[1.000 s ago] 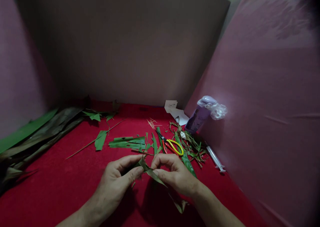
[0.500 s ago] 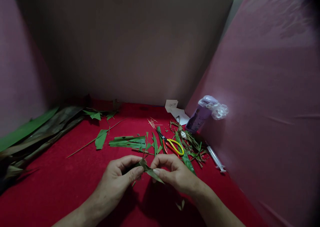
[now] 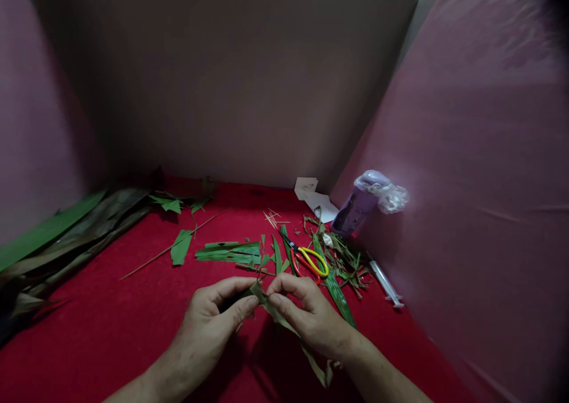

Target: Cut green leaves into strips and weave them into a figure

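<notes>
Between my two hands is a dull green-brown leaf strip, pinched near its upper end. My left hand grips it between thumb and fingers. Close beside it, my right hand is closed on the same strip with thumb and forefinger. The strip's loose end hangs below my right hand and curls at the tip. Just beyond my hands lie scissors with one red and one yellow handle. Cut green leaf strips rest on the red cloth ahead of my left hand.
Toothpicks lie behind the scissors. A heap of leaf scraps, a syringe, white papers and a purple bottle wrapped in plastic are to the right. Long leaves lie at left. Panels rise around the cloth.
More of the leaf strip now shows, its loose end hanging down under my right hand. My right fingers have shifted slightly along it; my left hand keeps its pinch.
</notes>
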The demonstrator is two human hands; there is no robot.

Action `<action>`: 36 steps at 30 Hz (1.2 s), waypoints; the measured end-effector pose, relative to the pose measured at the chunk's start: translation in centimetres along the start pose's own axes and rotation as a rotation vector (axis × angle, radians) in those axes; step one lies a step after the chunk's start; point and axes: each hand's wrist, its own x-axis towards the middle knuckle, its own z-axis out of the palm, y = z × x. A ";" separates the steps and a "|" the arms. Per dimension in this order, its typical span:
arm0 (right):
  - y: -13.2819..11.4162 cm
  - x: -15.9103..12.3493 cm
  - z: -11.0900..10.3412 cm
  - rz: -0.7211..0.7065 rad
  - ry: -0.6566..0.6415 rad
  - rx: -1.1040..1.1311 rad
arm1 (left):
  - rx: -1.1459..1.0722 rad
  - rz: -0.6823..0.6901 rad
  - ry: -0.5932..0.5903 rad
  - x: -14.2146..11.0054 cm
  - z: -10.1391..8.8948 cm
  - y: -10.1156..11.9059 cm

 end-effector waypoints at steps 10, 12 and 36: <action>0.1 0.1 0.0 0.000 0.033 -0.083 | 0.070 0.008 0.001 0.1 -0.1 -0.2; 0.1 0.1 0.0 0.004 0.042 -0.090 | 0.084 0.011 -0.020 0.2 -0.2 -0.2; -0.7 -0.1 0.2 -0.050 0.222 -0.198 | 0.200 0.123 0.075 0.5 -0.6 0.1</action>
